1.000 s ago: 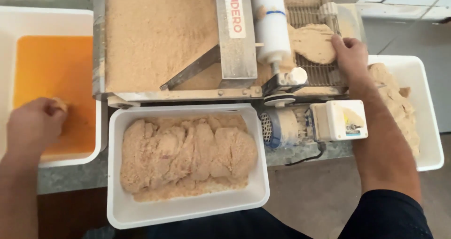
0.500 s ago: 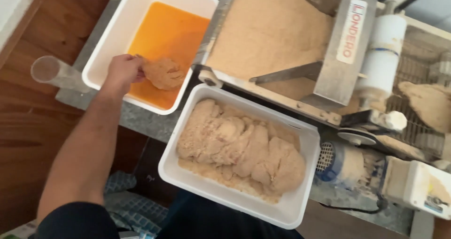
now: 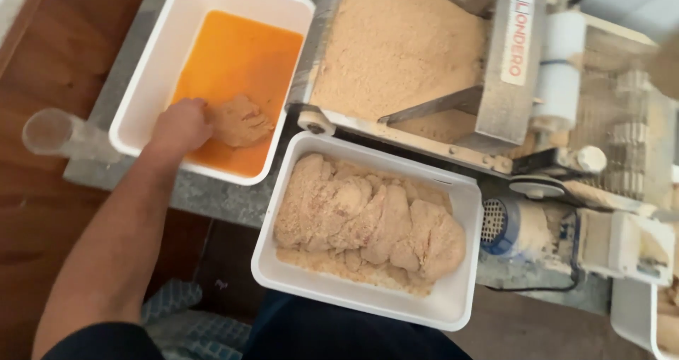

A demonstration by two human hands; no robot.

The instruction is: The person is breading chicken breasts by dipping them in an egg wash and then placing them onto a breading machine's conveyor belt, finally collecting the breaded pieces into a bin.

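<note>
My left hand [image 3: 180, 126] reaches into a white tub [image 3: 145, 84] of orange liquid [image 3: 240, 56] and grips a flat breaded cutlet [image 3: 239, 122] lying in the liquid. A white tray [image 3: 460, 275] in front of me holds several breaded cutlets [image 3: 368, 218] stacked side by side. Behind it stands a breading machine with a hopper of crumbs [image 3: 403, 42]. My right hand is out of view.
A clear plastic cup [image 3: 53, 134] stands on the grey counter edge left of the tub. The machine's motor [image 3: 509, 225] and a white box [image 3: 626, 247] sit right of the tray. Another white tray's corner [image 3: 636, 324] shows at the far right. Wooden floor lies left.
My view swung left, away from the machine's belt, and my right hand left the frame. My left hand took hold of a cutlet in the orange liquid and now presses it lower.
</note>
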